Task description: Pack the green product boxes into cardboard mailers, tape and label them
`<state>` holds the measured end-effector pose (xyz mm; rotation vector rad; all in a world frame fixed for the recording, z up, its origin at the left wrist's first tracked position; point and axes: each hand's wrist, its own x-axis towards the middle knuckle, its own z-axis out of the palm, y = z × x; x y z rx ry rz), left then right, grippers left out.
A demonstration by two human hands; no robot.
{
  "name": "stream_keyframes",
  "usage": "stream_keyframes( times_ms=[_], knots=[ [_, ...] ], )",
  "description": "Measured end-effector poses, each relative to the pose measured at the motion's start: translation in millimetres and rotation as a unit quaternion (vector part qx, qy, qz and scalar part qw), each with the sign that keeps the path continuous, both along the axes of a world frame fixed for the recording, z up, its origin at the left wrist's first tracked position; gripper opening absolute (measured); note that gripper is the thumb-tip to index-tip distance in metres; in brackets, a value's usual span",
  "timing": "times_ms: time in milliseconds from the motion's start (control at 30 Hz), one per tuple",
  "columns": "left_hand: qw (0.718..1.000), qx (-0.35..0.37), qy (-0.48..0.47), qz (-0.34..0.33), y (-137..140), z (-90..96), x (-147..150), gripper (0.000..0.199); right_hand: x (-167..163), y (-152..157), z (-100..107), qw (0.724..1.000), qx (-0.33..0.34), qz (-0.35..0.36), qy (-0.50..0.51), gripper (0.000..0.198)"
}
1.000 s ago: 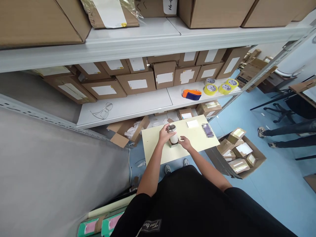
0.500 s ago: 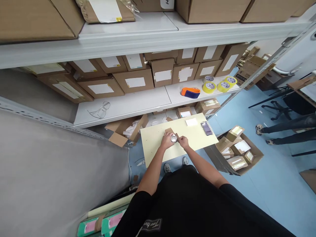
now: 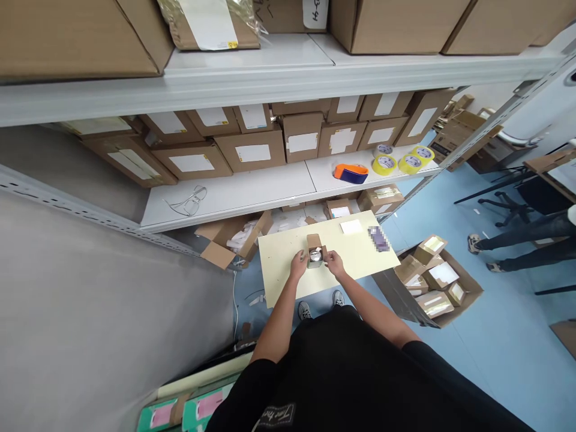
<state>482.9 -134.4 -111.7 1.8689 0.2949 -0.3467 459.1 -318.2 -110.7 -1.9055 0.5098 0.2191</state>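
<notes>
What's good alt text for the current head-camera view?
A silver-topped container sits in a small open cardboard box on a pale yellow table, the person's left hand beside it, right hand at a side flap. Behind, a shelf holds labelled boxes, glasses and tape rolls.

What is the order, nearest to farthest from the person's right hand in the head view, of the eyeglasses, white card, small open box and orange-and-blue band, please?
1. Small open box: immediately left of the right hand.
2. White card: beyond the hand, on the table.
3. Orange-and-blue band: on the shelf behind the table.
4. Eyeglasses: on that shelf, far to the left.
</notes>
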Motion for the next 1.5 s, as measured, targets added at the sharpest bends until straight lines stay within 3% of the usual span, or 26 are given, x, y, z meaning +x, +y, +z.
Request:
stream_keyframes(
  times_ms=[133,333,433,600,767,967,1167,1300,1500],
  knots=[
    [0.999,-0.033,-0.004,-0.036,-13,-5.1,6,0.058,-3,0,0,0.997,0.014,0.05,-0.056,0.049],
    [0.996,-0.058,-0.038,-0.057,-14,7.3,12,0.056,-5,-6,7,0.988,-0.035,0.137,-0.057,0.051],
    [0.991,-0.062,-0.064,-0.1,-4,14.5,10,0.043,-5,-10,10,0.99,-0.003,0.129,-0.05,0.053],
    [0.98,-0.024,-0.1,-0.171,4,16.2,5,0.045,-9,-17,8,0.991,0.068,0.07,-0.095,0.049],
    [0.977,-0.002,-0.116,-0.178,2,8.1,4,0.033,-9,-18,2,0.991,0.062,0.053,-0.11,0.043],
    [0.976,0.012,-0.119,-0.185,2,10.5,2,0.035,-4,-15,-1,0.993,0.029,0.046,-0.103,0.034],
    [0.972,0.014,-0.129,-0.197,5,12.5,-3,0.034,-5,-11,-9,0.995,0.034,0.038,-0.085,0.038],
    [0.979,-0.043,-0.116,-0.161,0,-6.1,-9,0.029,-3,-6,-15,0.996,0.084,-0.016,-0.022,0.048],
    [0.988,-0.133,-0.073,-0.005,-8,-41.3,-10,0.073,15,9,-18,0.992,0.121,-0.004,-0.019,0.055]
  ],
)
